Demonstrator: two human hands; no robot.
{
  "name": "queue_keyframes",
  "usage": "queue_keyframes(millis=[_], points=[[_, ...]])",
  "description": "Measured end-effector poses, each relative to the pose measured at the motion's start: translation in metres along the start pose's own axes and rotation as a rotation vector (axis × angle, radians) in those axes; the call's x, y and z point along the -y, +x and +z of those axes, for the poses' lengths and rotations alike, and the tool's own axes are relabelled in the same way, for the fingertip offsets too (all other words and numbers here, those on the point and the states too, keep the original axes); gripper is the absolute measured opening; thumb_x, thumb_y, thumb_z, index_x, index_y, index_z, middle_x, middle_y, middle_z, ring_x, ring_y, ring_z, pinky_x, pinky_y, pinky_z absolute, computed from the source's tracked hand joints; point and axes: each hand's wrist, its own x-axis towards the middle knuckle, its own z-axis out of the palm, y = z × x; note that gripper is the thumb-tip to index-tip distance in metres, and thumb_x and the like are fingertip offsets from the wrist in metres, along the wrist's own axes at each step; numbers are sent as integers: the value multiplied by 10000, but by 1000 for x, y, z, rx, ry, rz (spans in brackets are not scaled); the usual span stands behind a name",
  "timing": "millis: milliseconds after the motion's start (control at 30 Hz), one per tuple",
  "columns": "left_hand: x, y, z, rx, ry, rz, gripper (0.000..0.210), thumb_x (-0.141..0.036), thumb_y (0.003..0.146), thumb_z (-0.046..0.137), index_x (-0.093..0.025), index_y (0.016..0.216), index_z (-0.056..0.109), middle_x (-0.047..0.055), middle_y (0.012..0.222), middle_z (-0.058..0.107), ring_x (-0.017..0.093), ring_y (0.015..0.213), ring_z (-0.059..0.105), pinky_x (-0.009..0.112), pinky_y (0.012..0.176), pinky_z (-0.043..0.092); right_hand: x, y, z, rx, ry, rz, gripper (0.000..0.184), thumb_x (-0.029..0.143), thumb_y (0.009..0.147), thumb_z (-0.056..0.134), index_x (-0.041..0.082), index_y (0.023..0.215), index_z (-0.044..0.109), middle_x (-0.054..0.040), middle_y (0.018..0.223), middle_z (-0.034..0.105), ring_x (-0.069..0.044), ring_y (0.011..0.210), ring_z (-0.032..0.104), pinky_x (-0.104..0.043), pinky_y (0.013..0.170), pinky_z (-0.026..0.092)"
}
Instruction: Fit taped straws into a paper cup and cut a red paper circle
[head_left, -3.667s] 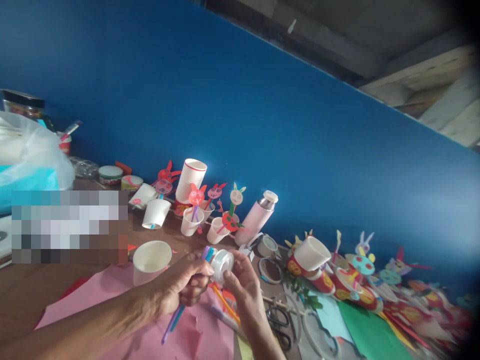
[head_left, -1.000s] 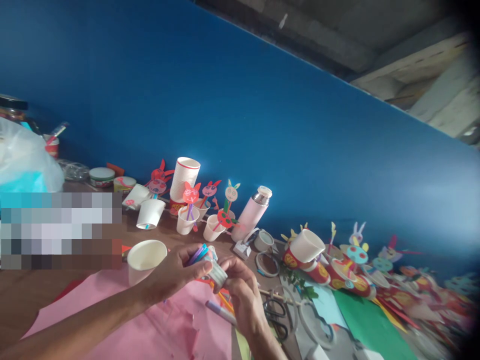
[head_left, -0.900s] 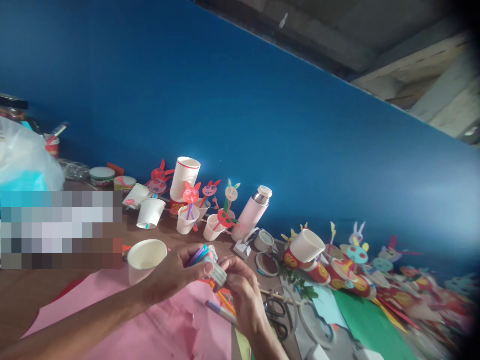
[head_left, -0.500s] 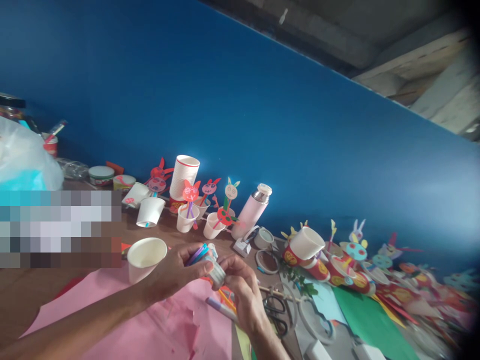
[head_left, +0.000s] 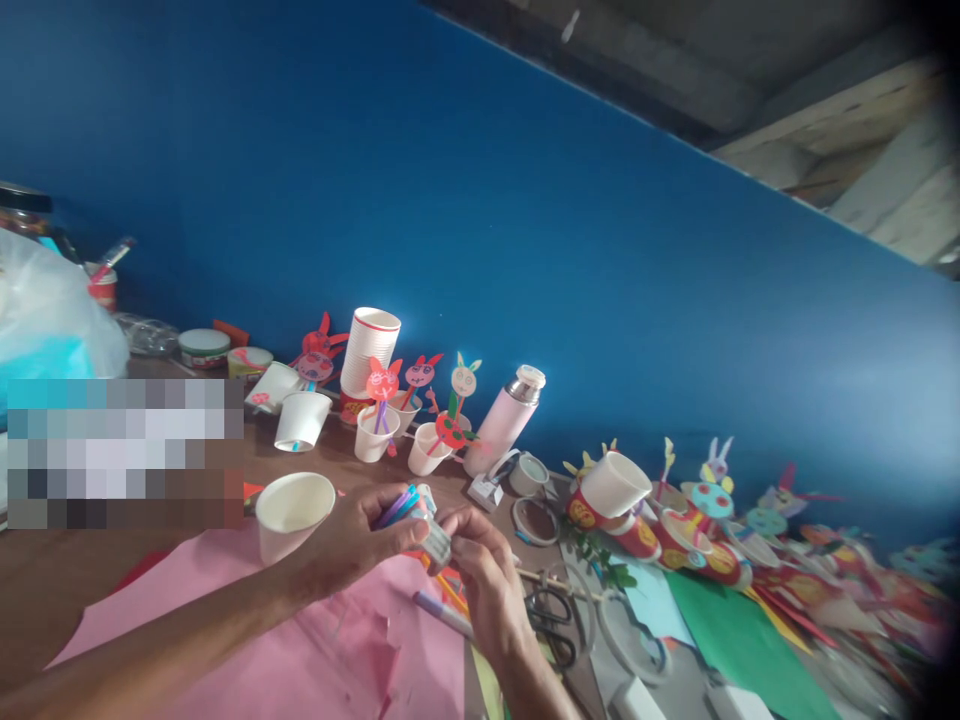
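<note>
Both hands meet over the table's middle. My left hand (head_left: pixel 375 535) is closed round a small clear pack of coloured markers (head_left: pixel 435 543); purple and blue ones stick up past my index finger. At the pack's right end, my right hand (head_left: pixel 484 570) has its thumb and fingertips closed on the clear plastic. A white paper cup (head_left: pixel 295 505) stands open just left of my left hand. Below the hands lie pink paper (head_left: pixel 300 650) and a loose marker with a purple end (head_left: pixel 442 614). My fingers hide part of the pack.
Paper-animal cups (head_left: pixel 377 432), a cup stack (head_left: pixel 370 350) and a pink thermos (head_left: pixel 502 425) line the blue wall. To the right are scissors (head_left: pixel 551 625), a tape roll (head_left: pixel 636 640), green paper (head_left: pixel 750 640) and more decorated cups (head_left: pixel 615 484). A plastic bag (head_left: pixel 60 310) sits left.
The camera view has shifted very slightly. Both hands stay on the pack, its clear end a little more visible between them; nothing else has visibly moved.
</note>
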Motion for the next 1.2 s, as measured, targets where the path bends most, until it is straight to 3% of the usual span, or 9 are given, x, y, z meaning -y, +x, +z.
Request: queue_keyframes(millis=[267, 433, 533, 867, 1033, 1200], points=[[-3, -1, 3, -8, -49, -97, 329, -491, 725, 611, -164, 741, 572, -90, 509, 312, 58, 447, 184, 189, 407, 125, -1, -1, -2, 4, -20, -33, 155, 218, 732, 483, 163, 745, 627, -12, 637, 570, -143, 602, 494, -271, 625, 372], [-1, 1, -1, -3, 60, -35, 285, -438, 752, 582, -162, 696, 540, -76, 541, 327, 75, 488, 250, 183, 433, 203, -1, -1, -1, -11, -58, -21, 113, 268, 727, 550, 170, 739, 606, 5, 645, 556, -132, 600, 479, -269, 641, 369], [3, 1, -3, 38, 88, -10, 278, -426, 770, 572, -161, 699, 524, -69, 575, 343, 78, 513, 263, 182, 451, 223, 1, -1, 0, -32, -96, -11, 63, 204, 708, 544, 171, 681, 590, 19, 611, 546, -121, 579, 465, -253, 624, 357], [2, 3, -5, 38, 32, -55, 250, -408, 783, 552, -168, 726, 519, -95, 516, 295, 64, 445, 218, 188, 403, 174, -3, 0, -1, -64, -54, 5, 192, 98, 594, 462, 164, 679, 620, 4, 583, 595, -139, 595, 504, -252, 618, 380], [1, 2, -3, 23, 49, -47, 238, -393, 779, 565, -162, 730, 540, -80, 548, 341, 72, 489, 267, 184, 436, 215, -4, 0, -3, -30, -42, 16, 129, 241, 706, 526, 167, 744, 624, 2, 615, 585, -138, 592, 504, -268, 626, 387], [4, 1, -2, 27, 82, -33, 253, -395, 783, 567, -156, 710, 533, -80, 560, 323, 68, 499, 245, 178, 438, 205, -4, 0, -3, -46, -72, 9, 103, 186, 702, 503, 168, 705, 605, 12, 584, 567, -125, 574, 485, -256, 630, 368]])
